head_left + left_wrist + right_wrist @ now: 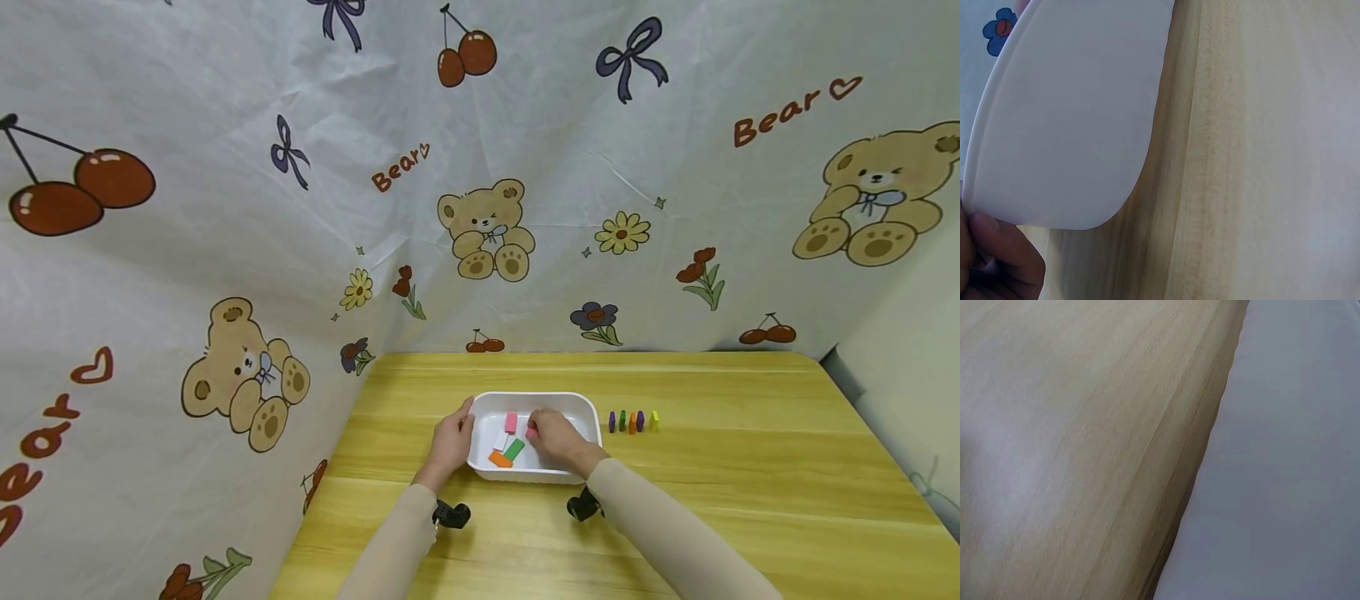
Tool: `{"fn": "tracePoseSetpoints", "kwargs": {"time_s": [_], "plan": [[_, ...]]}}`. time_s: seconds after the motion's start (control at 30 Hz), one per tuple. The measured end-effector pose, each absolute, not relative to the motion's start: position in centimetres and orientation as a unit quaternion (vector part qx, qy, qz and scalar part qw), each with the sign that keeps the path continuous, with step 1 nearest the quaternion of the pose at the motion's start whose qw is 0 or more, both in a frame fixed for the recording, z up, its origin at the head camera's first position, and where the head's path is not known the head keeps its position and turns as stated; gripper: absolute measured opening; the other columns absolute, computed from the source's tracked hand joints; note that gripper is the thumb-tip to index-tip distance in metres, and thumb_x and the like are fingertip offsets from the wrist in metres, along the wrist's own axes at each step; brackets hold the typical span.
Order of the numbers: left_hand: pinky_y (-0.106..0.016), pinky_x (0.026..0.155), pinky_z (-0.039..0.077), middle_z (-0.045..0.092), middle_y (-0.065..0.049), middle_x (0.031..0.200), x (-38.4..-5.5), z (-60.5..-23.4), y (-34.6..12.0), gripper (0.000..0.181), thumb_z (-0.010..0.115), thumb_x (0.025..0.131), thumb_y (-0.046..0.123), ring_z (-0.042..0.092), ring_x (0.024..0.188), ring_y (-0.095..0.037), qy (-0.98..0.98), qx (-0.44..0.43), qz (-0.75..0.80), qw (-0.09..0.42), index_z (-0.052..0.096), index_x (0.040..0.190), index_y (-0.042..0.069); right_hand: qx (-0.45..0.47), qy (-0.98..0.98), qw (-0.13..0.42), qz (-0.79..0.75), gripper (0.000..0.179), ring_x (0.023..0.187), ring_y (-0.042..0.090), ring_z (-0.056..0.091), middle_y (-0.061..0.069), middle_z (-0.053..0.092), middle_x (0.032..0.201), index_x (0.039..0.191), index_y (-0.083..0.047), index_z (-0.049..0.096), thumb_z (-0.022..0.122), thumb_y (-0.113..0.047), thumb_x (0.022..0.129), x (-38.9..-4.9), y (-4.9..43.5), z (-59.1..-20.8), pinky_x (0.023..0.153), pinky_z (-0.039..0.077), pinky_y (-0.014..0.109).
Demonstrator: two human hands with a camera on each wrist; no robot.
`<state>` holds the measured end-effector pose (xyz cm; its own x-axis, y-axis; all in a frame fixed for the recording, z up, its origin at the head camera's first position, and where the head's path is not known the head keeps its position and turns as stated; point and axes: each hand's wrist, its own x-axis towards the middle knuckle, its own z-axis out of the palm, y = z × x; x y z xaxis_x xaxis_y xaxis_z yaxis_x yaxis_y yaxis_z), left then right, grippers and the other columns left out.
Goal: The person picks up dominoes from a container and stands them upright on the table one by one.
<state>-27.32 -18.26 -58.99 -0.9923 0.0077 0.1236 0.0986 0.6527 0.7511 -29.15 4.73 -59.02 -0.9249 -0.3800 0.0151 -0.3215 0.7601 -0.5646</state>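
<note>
A shallow white plastic tub (536,477) stands on the table. My left hand (450,442) grips its left end, and in the left wrist view those fingers (1007,250) pinch the rim at a corner. My right hand (558,437) reaches into the tub and pinches a pink block (532,433), partly hidden by the fingers. Left of it on the tub floor lie another pink block (511,422), a white block (501,440), a green block (513,450) and an orange block (500,459). The right wrist view has only table and the tub's wall (1285,462).
Right of the tub, several small blocks stand upright in a row, among them a green block (622,421), an orange block (632,423) and a yellow block (655,421). Wood-grain tabletop (735,467) extends rightward. A printed cloth (562,167) hangs behind and along the left.
</note>
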Motion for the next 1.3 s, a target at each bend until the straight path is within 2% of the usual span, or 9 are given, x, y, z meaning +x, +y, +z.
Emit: {"fn": "tracePoseSetpoints", "kwargs": {"time_s": [0.17, 0.43, 0.67, 0.87, 1.3], "plan": [[-0.05, 0.103, 0.054, 0.061, -0.02, 0.144, -27.4, -59.0, -18.4, 0.044, 0.051, 0.109, 0.016, 0.06, 0.131, -0.033, -0.908, -0.026, -0.414, 0.055, 0.051, 0.152, 0.007, -0.2, 0.929, 0.051, -0.306, 0.009, 0.083, 0.018, 0.054, 0.006, 0.06, 0.09, 0.103, 0.0, 0.068, 0.069, -0.007, 0.097, -29.2, 5.3, -58.8, 0.081, 0.052, 0.039], [-0.049, 0.103, 0.054, 0.059, -0.019, 0.146, -27.3, -59.1, -18.4, 0.044, 0.05, 0.11, 0.017, 0.059, 0.133, -0.033, -0.907, -0.019, -0.417, 0.05, 0.05, 0.153, 0.008, -0.192, 0.924, 0.038, -0.327, 0.029, 0.1, 0.021, 0.058, 0.012, 0.065, 0.112, 0.127, 0.003, 0.062, 0.066, -0.008, 0.1, -29.1, 6.1, -58.6, 0.1, 0.052, 0.044], [-0.05, 0.112, 0.047, 0.055, -0.017, 0.151, -27.2, -59.1, -18.4, 0.044, 0.047, 0.111, 0.02, 0.053, 0.14, -0.035, -0.905, -0.018, -0.423, 0.041, 0.049, 0.155, 0.012, -0.201, 0.92, 0.021, -0.336, 0.022, 0.098, 0.021, 0.06, 0.011, 0.065, 0.107, 0.117, 0.0, 0.068, 0.069, -0.004, 0.096, -29.1, 6.3, -58.2, 0.094, 0.055, 0.043], [-0.051, 0.115, 0.044, 0.054, -0.017, 0.152, -27.1, -58.9, -18.4, 0.044, 0.046, 0.111, 0.019, 0.051, 0.141, -0.035, -0.9, -0.019, -0.434, 0.037, 0.048, 0.155, 0.012, -0.205, 0.918, 0.007, -0.34, 0.018, 0.094, 0.017, 0.06, 0.007, 0.065, 0.103, 0.112, -0.003, 0.07, 0.071, -0.002, 0.093, -28.9, 6.5, -58.0, 0.09, 0.056, 0.041], [-0.051, 0.117, 0.041, 0.05, -0.013, 0.156, -27.3, -59.0, -18.7, 0.045, 0.044, 0.112, 0.021, 0.047, 0.144, -0.034, -0.894, -0.019, -0.448, 0.021, 0.047, 0.156, 0.017, -0.21, 0.914, 0.0, -0.347, 0.016, 0.092, 0.016, 0.061, 0.003, 0.065, 0.097, 0.111, -0.002, 0.07, 0.071, -0.004, 0.095, -28.4, 7.3, -55.5, 0.084, 0.056, 0.036]]}}
